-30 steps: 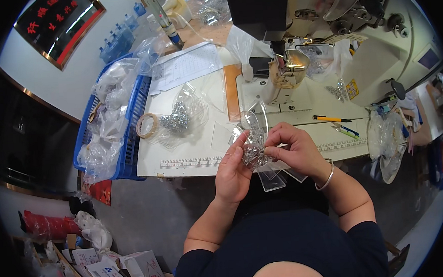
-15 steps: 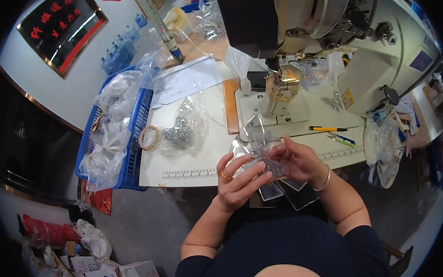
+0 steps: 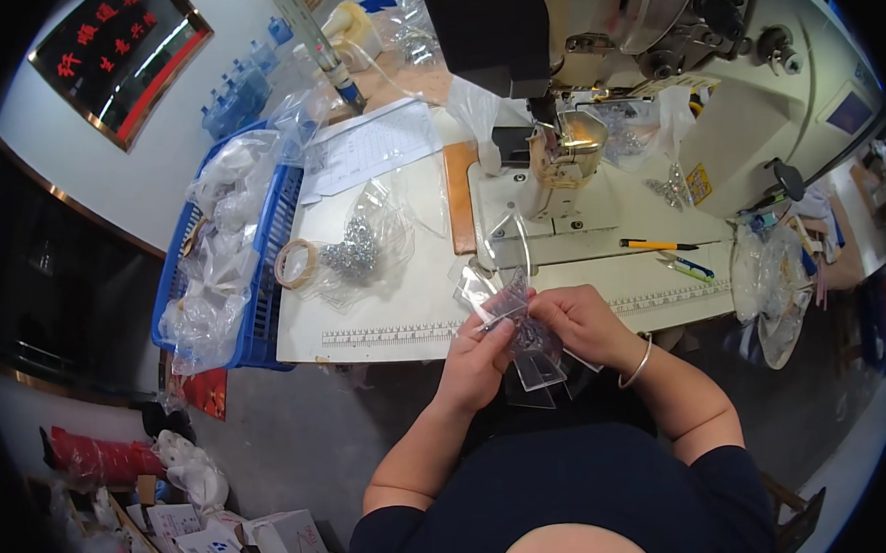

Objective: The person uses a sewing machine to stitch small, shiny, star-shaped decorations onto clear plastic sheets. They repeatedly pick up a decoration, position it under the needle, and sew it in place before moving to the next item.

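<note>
Both hands meet at the table's front edge, below the sewing machine (image 3: 567, 165). Between them is a bunch of clear plastic pieces (image 3: 540, 370), with flat, shiny-edged panels hanging down and a pale loop standing up above the fingers. Silvery glints show within the plastic, but I cannot make out what they are. My left hand (image 3: 476, 367) pinches the bunch with its thumb on top. Against the other side of it, the thumb and fingers of my right hand (image 3: 578, 321) are closed.
At left stands a blue basket (image 3: 273, 235) full of clear bags. Beside it on the table (image 3: 405, 314) lie a tape roll (image 3: 295, 263), a clear bag of silvery bits (image 3: 354, 253) and paper sheets (image 3: 376, 152). A yellow pencil-like stick (image 3: 659, 244) and a blue-green pen-like tool (image 3: 687, 268) lie right.
My left hand's spread fingers have closed into a pinch on the plastic. My right hand has turned and closed its fingers on it too. The panels hang differently.
</note>
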Tool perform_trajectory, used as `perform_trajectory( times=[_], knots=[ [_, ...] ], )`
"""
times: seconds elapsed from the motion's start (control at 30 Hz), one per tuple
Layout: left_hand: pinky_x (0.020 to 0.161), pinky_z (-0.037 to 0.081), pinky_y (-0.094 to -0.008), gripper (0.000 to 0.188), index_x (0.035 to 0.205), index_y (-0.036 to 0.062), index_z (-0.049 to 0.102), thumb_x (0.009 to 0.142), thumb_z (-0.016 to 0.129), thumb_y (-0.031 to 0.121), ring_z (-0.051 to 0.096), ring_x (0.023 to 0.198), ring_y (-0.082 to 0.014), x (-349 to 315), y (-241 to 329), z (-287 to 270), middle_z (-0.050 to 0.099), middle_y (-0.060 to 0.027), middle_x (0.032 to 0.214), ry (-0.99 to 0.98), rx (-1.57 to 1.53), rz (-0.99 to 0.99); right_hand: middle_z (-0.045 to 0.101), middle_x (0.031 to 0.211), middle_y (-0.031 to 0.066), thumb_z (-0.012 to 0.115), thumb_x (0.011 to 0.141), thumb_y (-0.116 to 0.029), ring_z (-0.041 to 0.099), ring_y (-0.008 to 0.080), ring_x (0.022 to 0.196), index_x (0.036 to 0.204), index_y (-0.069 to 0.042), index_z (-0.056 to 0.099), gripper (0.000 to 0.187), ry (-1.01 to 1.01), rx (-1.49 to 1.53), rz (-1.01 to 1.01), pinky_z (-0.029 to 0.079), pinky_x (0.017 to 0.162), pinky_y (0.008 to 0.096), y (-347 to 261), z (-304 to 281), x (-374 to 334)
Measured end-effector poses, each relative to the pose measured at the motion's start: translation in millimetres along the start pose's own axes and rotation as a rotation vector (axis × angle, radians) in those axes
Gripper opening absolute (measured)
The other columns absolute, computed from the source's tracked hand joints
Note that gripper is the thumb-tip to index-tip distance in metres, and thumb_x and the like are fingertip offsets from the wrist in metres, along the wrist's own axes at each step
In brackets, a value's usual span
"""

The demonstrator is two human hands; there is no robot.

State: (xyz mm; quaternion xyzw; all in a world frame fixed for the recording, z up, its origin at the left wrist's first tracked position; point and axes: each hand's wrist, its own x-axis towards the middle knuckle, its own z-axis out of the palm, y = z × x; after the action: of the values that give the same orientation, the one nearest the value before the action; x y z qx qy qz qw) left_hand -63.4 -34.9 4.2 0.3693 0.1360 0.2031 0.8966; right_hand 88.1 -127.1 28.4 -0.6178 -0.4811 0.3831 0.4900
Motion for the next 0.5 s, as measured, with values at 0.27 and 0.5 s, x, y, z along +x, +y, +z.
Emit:
perform_trajectory(
  times=[0.27,0.5],
  knots=[
    [0.095,0.044,-0.0479,0.04,0.135,0.0023,0.031,0.096,0.034,0.014,0.049,0.116,-0.0275,5.8,-0.3,4.1,0.046,-0.0156,0.128,0.038,-0.095,-0.041,0.062,0.075,0.0084,0.066,0.079,-0.007,0.06,0.014,0.062,0.086,-0.001,0.062,0.011,0.39,-0.174,-0.284,0.048,0.056,0.024,13.4,11.9,-2.3],
    [0.095,0.043,-0.051,0.043,0.136,0.0013,0.027,0.098,0.03,0.021,0.046,0.12,-0.0296,21.7,-1.9,0.7,0.04,-0.0147,0.133,-0.073,-0.434,-0.181,0.056,0.084,0.0018,0.06,0.085,-0.005,0.051,0.0056,0.075,0.085,-0.002,0.059,0.003,0.416,0.295,-0.277,0.043,0.059,0.0208,17.3,-1.4,-2.3]
  ],
)
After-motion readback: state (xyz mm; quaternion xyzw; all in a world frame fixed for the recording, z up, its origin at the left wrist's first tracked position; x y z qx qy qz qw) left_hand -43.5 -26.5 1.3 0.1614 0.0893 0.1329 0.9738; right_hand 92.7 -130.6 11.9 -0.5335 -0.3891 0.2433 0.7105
